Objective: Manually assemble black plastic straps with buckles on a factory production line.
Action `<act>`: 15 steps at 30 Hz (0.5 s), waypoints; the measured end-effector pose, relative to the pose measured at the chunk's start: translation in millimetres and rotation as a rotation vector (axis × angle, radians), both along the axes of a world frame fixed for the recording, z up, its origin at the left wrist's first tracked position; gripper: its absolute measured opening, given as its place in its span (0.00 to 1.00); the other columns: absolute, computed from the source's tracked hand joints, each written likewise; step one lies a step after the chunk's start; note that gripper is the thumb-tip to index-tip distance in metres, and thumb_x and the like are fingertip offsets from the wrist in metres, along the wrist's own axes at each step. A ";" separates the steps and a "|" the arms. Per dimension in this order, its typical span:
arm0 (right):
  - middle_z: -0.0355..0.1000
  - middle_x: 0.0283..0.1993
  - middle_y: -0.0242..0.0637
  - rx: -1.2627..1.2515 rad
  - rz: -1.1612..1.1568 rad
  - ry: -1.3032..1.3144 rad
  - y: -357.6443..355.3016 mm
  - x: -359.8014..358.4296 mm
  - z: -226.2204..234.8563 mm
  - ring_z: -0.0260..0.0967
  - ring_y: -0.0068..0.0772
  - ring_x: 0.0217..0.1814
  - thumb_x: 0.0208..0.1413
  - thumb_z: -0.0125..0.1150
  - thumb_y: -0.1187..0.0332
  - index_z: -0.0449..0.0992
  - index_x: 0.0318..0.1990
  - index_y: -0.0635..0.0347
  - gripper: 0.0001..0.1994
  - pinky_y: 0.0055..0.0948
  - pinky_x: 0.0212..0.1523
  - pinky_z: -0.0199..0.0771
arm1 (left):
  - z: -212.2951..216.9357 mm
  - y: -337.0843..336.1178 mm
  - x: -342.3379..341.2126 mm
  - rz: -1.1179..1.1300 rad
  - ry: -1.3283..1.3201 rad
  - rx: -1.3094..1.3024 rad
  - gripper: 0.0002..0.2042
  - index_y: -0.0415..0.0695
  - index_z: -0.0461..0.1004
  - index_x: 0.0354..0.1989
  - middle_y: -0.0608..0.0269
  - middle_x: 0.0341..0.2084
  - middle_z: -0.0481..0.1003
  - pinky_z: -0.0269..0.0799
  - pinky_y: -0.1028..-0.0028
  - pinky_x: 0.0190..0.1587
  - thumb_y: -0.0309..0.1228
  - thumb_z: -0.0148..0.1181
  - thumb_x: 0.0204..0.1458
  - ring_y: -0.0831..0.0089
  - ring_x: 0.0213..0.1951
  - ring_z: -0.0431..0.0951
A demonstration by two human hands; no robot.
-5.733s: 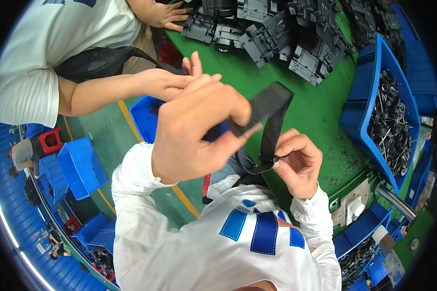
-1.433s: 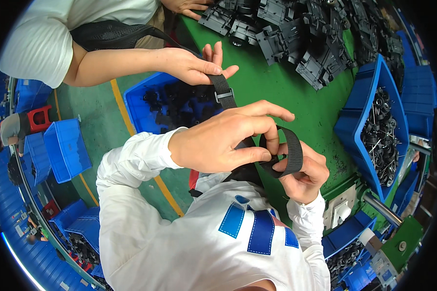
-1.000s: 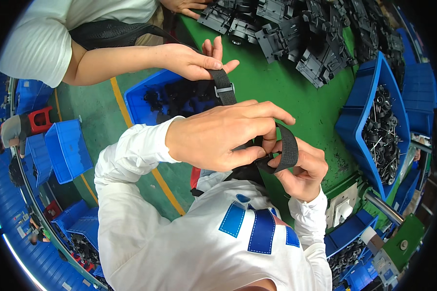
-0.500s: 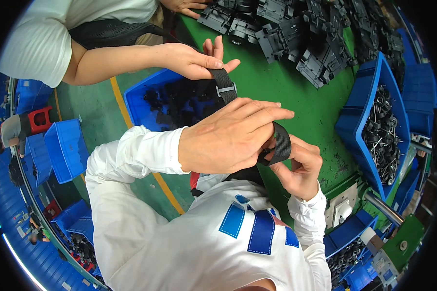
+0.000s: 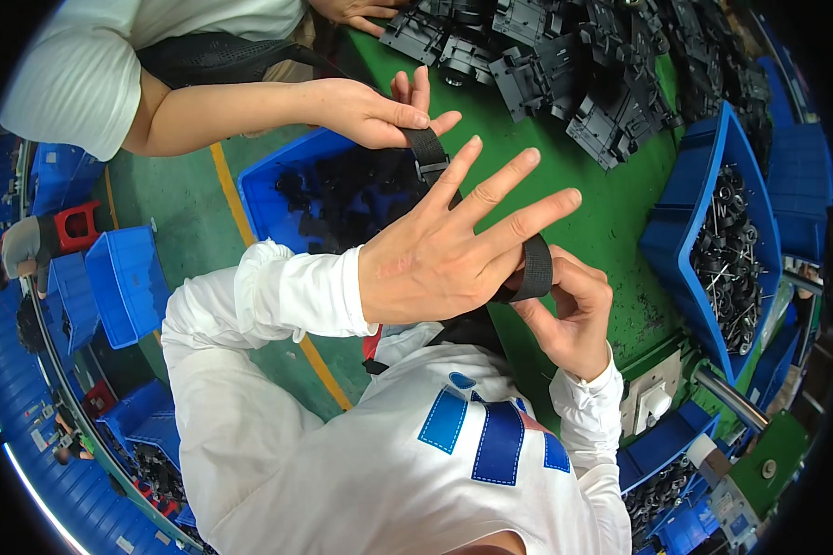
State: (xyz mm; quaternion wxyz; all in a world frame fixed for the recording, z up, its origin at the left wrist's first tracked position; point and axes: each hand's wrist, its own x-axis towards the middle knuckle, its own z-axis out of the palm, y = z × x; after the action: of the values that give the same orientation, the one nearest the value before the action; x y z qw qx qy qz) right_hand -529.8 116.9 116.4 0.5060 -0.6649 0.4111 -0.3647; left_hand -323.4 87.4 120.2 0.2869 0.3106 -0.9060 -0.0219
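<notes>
A black webbing strap [image 5: 533, 270] curls into a loop between my two hands. My right hand [image 5: 574, 314] pinches this loop between thumb and fingers. Over the strap's middle lies my left hand [image 5: 444, 250], back upward and fingers spread wide; its thumb and palm are hidden, along with the webbing under them. The strap's far end, with a slide buckle [image 5: 432, 170], comes out beyond my left hand. There a co-worker's hand [image 5: 375, 113] holds it, palm up.
Black plastic housings [image 5: 537, 74] are heaped at the back of the green table [image 5: 611, 213]. A blue bin [image 5: 676, 231] of small black parts with metal pins stands at the right. Another blue bin [image 5: 250, 199] with black parts sits beyond my left forearm, near a metal bar [image 5: 733, 396] at the right.
My left hand's fingers have lifted and fanned apart, and the hand has shifted slightly right. My right hand keeps its pinch on the loop. The co-worker's hand is almost still.
</notes>
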 end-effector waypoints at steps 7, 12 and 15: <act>0.74 0.37 0.37 0.250 -0.070 -0.209 -2.1 0.0 10.3 0.73 0.25 0.39 0.46 0.68 0.83 0.74 0.40 0.71 0.13 0.27 0.46 0.76 | 0.2 -9.3 5.2 0.015 0.002 -0.106 0.06 0.40 0.72 0.19 0.57 0.65 0.65 0.62 0.35 0.59 0.27 0.60 0.44 0.44 0.65 0.65; 0.75 0.39 0.38 0.233 -0.014 -0.162 -2.9 -7.2 4.3 0.74 0.25 0.43 0.46 0.70 0.82 0.74 0.42 0.71 0.15 0.27 0.48 0.76 | 1.7 -9.2 11.0 -0.006 -0.002 -0.148 0.10 0.41 0.67 0.14 0.52 0.63 0.68 0.62 0.35 0.60 0.22 0.57 0.44 0.43 0.64 0.66; 0.75 0.39 0.38 0.227 0.000 -0.193 -3.4 -8.0 6.2 0.73 0.26 0.44 0.48 0.69 0.82 0.75 0.45 0.72 0.15 0.28 0.50 0.75 | 4.4 -7.5 16.8 0.038 0.010 -0.133 0.08 0.41 0.66 0.16 0.47 0.60 0.69 0.62 0.36 0.60 0.20 0.55 0.44 0.44 0.62 0.69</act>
State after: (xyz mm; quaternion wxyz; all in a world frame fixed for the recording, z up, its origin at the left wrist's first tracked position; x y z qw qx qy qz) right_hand -537.8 113.5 122.6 0.6151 -0.5650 0.3993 -0.3781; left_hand -306.6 79.9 124.6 0.3117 0.3080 -0.8979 0.0424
